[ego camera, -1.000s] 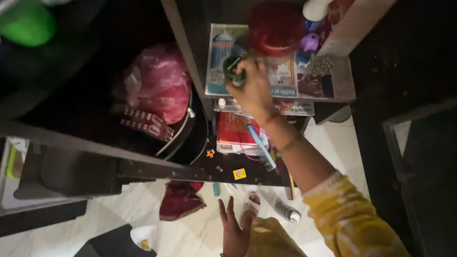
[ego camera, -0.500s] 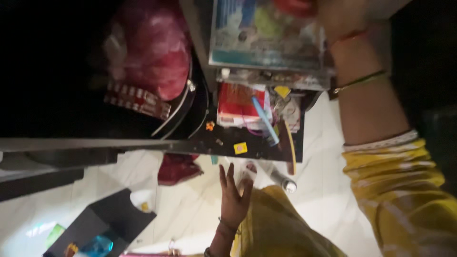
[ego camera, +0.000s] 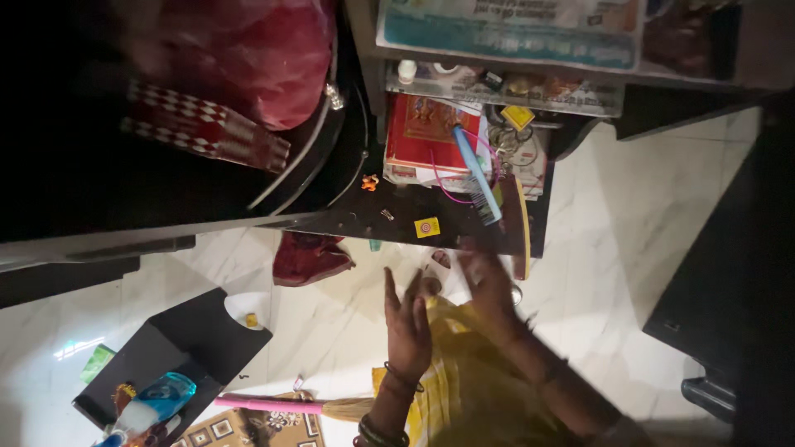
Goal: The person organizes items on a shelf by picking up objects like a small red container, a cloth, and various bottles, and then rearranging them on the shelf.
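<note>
Now we hold both hands empty, fingers spread: left hand [ego camera: 407, 319] and blurred right hand [ego camera: 489, 285] hover below the dark shelf [ego camera: 397, 225]. At twelve o'clock lies a blue toothbrush [ego camera: 474, 170] on a red book [ego camera: 426, 132]; we judge any pickup needs a reach upward.

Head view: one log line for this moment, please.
left hand: open, empty | right hand: blurred, empty | both below black shelf | blue comb on shelf
</note>
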